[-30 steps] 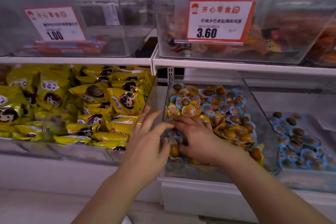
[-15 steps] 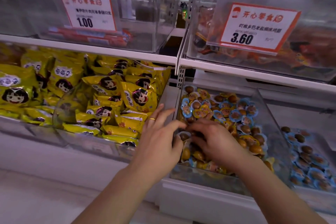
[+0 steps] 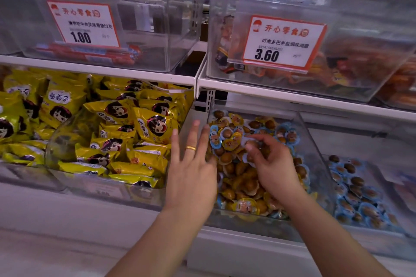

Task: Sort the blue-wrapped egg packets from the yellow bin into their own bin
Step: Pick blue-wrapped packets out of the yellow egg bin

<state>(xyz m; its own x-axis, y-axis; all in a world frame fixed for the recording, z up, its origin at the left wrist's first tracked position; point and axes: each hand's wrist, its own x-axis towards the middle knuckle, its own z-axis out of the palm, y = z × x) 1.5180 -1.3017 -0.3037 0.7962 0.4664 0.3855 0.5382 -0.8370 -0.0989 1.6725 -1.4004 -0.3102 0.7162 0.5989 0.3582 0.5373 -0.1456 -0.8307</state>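
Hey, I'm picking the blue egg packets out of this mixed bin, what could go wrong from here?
The right hand pinches packets in a tight heap of mixed egg packets, so a yellow-wrapped one may come along with the blue. The left hand is spread at the bin's clear side wall and might nudge it. Carrying to the blue packet bin on the right, loose packets might drop.

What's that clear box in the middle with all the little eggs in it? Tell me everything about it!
The clear plastic bin sits on the lower shelf, between the bin of yellow snack bags and the bin of blue-wrapped egg packets. Its walls are see-through and its top is open. Inside is a jumbled heap of brown eggs in round packets, mostly yellow-rimmed with some blue-rimmed ones mixed in. The right hand reaches in, pinching a packet, while the left hand, fingers spread, rests at its left wall.
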